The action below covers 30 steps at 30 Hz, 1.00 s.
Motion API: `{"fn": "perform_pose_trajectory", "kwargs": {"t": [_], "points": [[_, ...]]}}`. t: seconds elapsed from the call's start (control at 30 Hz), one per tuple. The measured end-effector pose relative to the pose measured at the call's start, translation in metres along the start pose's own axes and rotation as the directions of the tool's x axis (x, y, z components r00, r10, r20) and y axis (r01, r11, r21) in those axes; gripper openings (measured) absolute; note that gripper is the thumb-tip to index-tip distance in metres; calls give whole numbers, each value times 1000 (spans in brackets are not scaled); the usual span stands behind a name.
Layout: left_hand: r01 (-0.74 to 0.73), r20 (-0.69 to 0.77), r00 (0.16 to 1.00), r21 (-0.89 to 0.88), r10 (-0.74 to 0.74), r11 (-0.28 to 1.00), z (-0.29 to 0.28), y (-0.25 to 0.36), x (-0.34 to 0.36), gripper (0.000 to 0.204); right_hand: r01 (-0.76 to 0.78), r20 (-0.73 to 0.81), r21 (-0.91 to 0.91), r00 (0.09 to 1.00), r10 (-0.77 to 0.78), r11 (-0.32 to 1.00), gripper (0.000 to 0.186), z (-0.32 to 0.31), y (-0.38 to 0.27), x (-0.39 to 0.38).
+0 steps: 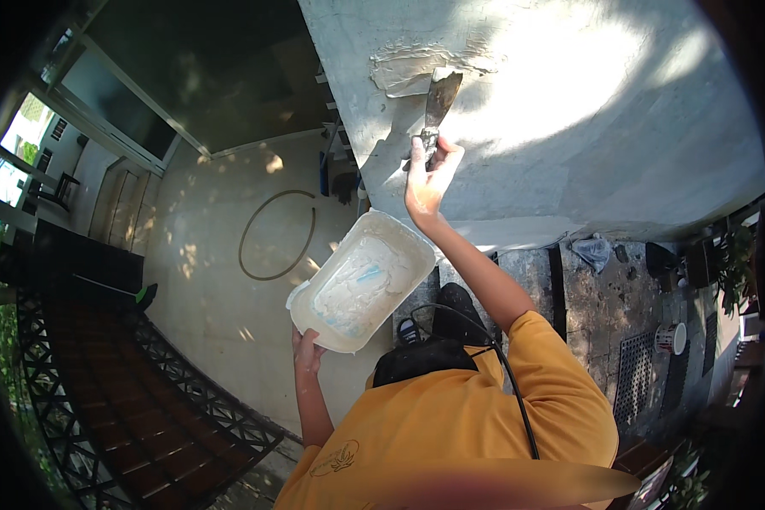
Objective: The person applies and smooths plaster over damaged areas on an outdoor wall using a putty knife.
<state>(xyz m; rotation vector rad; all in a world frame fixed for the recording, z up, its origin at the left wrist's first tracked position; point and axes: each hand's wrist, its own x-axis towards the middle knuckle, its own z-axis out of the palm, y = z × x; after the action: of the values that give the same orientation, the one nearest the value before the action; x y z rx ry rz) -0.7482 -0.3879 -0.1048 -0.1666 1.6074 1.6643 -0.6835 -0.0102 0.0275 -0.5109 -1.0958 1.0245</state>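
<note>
My right hand (pixel 433 180) is closed around the handle of a putty knife (pixel 441 100), its worn blade held against a pale wall (pixel 518 161). Just behind the blade, a rough patch of wet filler (pixel 399 70) is spread on the wall. Lower and to the left, my left hand (pixel 308 348) grips the near corner of a white rectangular plastic tub (pixel 412 246). Whitish filler paste (pixel 357 293) coats the inside of the tub, with a small light-blue streak in it. White smears mark the fingers of my right hand.
A hose (pixel 245 246) lies looped on the pale floor to the left. Steps with a dark metal railing (pixel 187 374) rise at lower left. On the right, a plastic bag (pixel 592 252), a white bucket (pixel 671 337) and a black grate (pixel 634 374) rest on stained paving.
</note>
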Motion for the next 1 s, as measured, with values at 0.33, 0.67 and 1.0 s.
{"fn": "perform_pose_trajectory", "kwargs": {"t": [0.33,0.67,1.0], "points": [[7,-144,989,-22,-10,1000,-3,-9,-22,77,-113,77,-28,990,115,993,36,55,-13,-28],[-35,-163,986,-29,30,999,-4,-12,-16,81,827,794,-373,519,-317,421,23,-88,-55,163],[-21,-19,1000,-3,21,1000,1,2,-10,81,922,887,-362,386,-253,137,22,-116,-175,194]]}}
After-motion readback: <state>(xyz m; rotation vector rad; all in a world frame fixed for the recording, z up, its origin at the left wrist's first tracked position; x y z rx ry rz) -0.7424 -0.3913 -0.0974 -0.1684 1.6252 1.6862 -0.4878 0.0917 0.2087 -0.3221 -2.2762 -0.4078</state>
